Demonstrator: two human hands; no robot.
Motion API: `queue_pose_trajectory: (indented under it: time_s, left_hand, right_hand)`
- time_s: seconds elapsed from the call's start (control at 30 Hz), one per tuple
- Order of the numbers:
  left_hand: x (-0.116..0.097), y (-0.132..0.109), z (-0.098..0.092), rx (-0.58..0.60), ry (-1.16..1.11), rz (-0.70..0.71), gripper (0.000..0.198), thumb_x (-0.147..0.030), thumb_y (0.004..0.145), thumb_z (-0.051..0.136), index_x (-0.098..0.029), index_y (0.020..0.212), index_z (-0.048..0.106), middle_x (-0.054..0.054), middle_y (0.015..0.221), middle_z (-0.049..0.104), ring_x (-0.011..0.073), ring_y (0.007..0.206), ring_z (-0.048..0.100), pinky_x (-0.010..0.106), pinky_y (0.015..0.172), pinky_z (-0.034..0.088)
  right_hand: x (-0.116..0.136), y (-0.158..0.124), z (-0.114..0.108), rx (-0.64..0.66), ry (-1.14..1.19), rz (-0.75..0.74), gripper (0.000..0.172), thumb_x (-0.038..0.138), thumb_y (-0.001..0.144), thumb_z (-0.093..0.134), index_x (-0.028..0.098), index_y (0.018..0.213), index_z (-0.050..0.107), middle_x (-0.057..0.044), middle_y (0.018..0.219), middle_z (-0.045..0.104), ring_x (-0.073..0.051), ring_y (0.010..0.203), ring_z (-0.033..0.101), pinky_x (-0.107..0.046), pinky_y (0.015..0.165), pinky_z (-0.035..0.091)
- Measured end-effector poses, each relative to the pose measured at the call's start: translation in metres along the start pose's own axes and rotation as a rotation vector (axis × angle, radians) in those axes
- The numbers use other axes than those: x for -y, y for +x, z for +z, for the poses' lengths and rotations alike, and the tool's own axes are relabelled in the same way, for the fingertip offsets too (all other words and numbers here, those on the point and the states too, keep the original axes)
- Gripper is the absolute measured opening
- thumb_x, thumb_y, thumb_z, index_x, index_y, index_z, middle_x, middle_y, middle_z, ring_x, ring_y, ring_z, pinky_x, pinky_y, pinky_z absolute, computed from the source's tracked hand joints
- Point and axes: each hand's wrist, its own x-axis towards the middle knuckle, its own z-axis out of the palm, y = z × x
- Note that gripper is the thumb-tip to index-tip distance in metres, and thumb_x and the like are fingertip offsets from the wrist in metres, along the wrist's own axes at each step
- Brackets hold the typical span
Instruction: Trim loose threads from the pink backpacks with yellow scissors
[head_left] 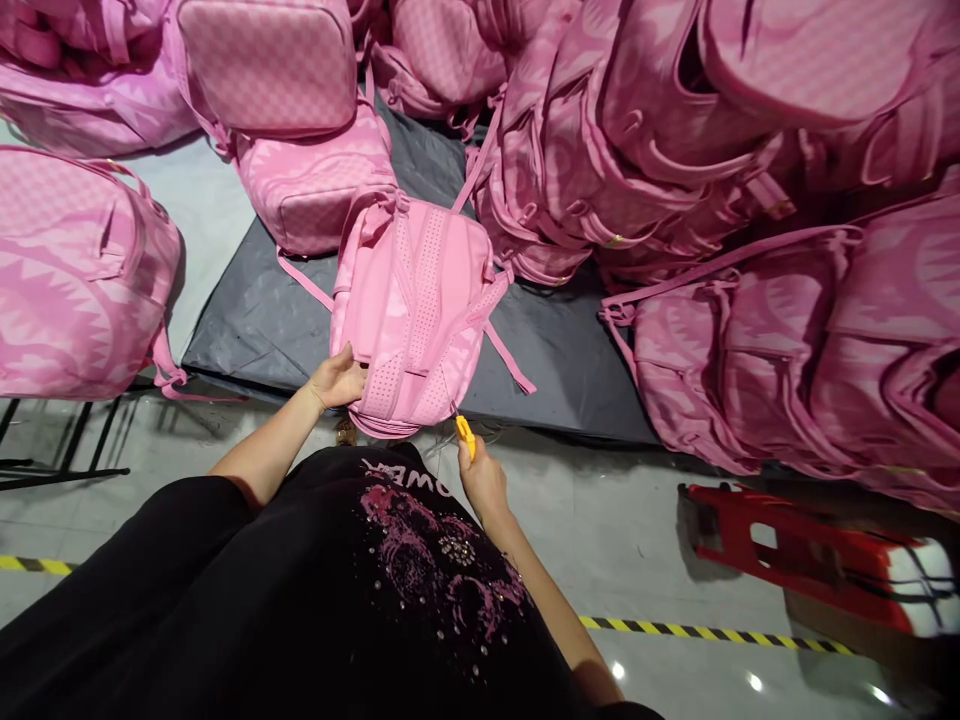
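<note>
A pink backpack lies on the dark grey cover in front of me, its padded back panel and shoulder straps facing up. At its lower left edge my left hand grips the side, thumb raised and the fingertips partly hidden by the bag. My right hand is closed around yellow-handled thread snips. Their thin dark tip is at the bag's lower right edge; whether it touches the fabric I cannot tell. A loose strap end sticks out on the right of the bag.
Pink backpacks are piled behind and to the right. Another backpack stands at the left. The grey cover ends just before me. A red cart-like object is on the floor at right, near yellow-black tape.
</note>
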Motion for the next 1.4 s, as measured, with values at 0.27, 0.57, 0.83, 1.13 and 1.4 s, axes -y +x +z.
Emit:
queue_pose_trajectory:
  time_s: [0.27, 0.57, 0.83, 1.13, 1.4]
  left_hand:
    - [0.013, 0.021, 0.01, 0.006, -0.072, 0.044, 0.085, -0.07, 0.087, 0.048, -0.005, 0.143, 0.044, 0.026, 0.134, 0.06, 0.039, 0.134, 0.05, 0.06, 0.112, 0.033]
    - [0.013, 0.032, 0.012, 0.028, -0.1, 0.015, 0.087, -0.072, 0.087, 0.046, -0.005, 0.142, 0.045, 0.027, 0.134, 0.06, 0.0401, 0.135, 0.049, 0.062, 0.112, 0.031]
    - [0.01, 0.042, 0.015, 0.023, -0.086, -0.017, 0.084, -0.071, 0.085, 0.048, -0.003, 0.135, 0.049, 0.027, 0.126, 0.064, 0.039, 0.131, 0.053, 0.06, 0.11, 0.036]
    - [0.043, -0.01, 0.08, -0.49, 1.614, 0.335, 0.066, -0.046, 0.083, 0.064, -0.017, 0.141, 0.048, 0.02, 0.148, 0.048, 0.0377, 0.143, 0.037, 0.057, 0.118, 0.026]
    - [0.084, 0.076, 0.066, -0.026, 2.441, 0.202, 0.083, -0.017, 0.08, 0.06, -0.008, 0.156, 0.028, 0.033, 0.158, 0.021, 0.0495, 0.149, 0.015, 0.073, 0.113, 0.003]
  right_hand:
    - [-0.007, -0.005, -0.001, -0.019, 0.117, 0.066, 0.044, 0.044, 0.104, 0.028, 0.017, 0.128, 0.054, -0.012, 0.097, 0.072, -0.025, 0.087, 0.069, -0.028, 0.064, 0.037]
    - [-0.018, -0.023, 0.001, -0.035, 0.201, 0.122, 0.046, 0.044, 0.102, 0.028, 0.016, 0.126, 0.056, -0.012, 0.095, 0.072, -0.025, 0.086, 0.069, -0.029, 0.068, 0.042]
    - [-0.016, -0.076, 0.052, 0.11, 0.399, 0.135, 0.053, 0.049, 0.099, 0.027, 0.017, 0.122, 0.062, -0.011, 0.092, 0.073, -0.026, 0.088, 0.069, -0.029, 0.07, 0.045]
    - [0.011, -0.051, 0.052, 0.176, 0.435, 0.06, 0.045, 0.047, 0.102, 0.031, 0.019, 0.116, 0.063, -0.011, 0.099, 0.073, -0.024, 0.096, 0.069, -0.027, 0.072, 0.044]
    - [0.024, -0.046, 0.048, 0.075, 0.583, 0.069, 0.035, 0.038, 0.1, 0.039, 0.02, 0.109, 0.067, -0.008, 0.103, 0.074, -0.02, 0.095, 0.068, -0.026, 0.077, 0.046]
